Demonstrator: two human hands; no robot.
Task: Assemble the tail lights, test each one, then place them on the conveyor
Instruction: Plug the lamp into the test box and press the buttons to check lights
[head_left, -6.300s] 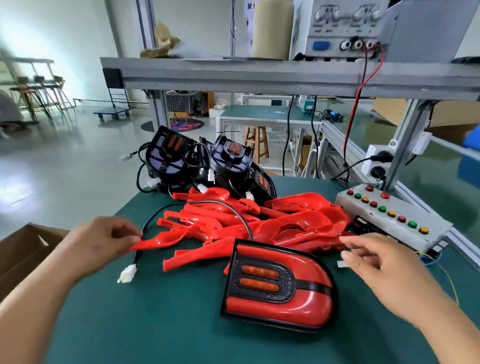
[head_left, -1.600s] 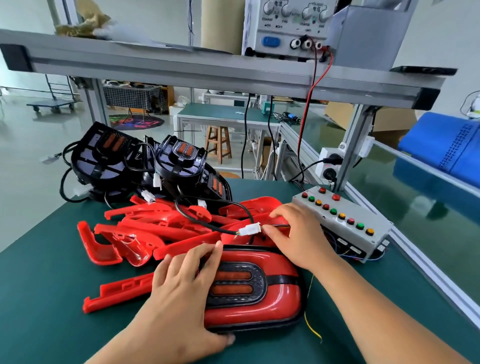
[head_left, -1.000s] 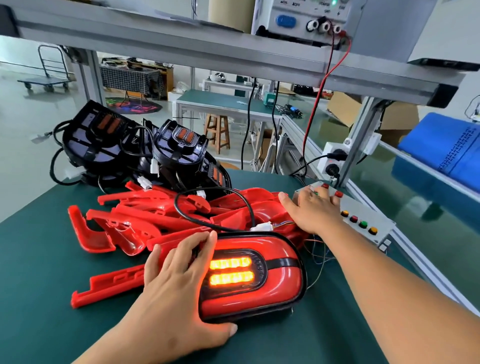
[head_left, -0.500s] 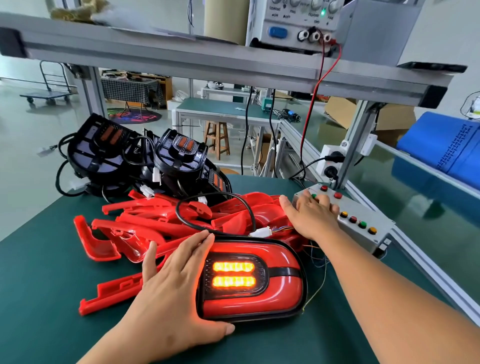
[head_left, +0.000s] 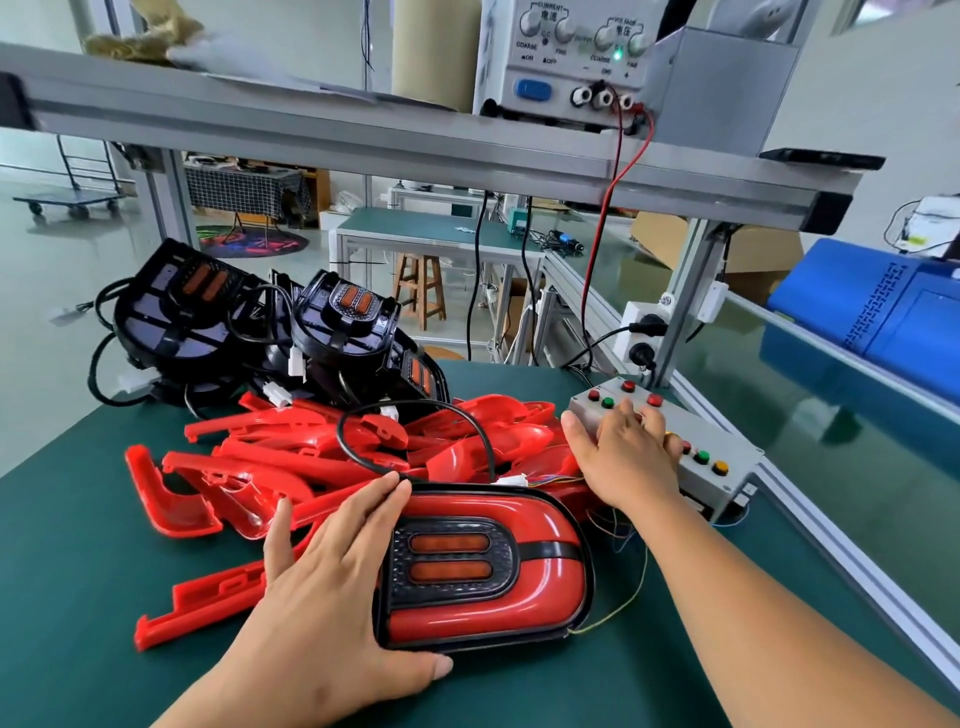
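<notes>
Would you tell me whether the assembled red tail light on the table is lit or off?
Off: the tail light shows two dull orange bars with no glow.

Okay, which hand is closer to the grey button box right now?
Right. The right hand lies on the button box, fingers over its buttons; the left hand is away from it, resting on the red tail light.

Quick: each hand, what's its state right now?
Left hand: open, flat against the tail light.
Right hand: open, resting on the button box.
</notes>
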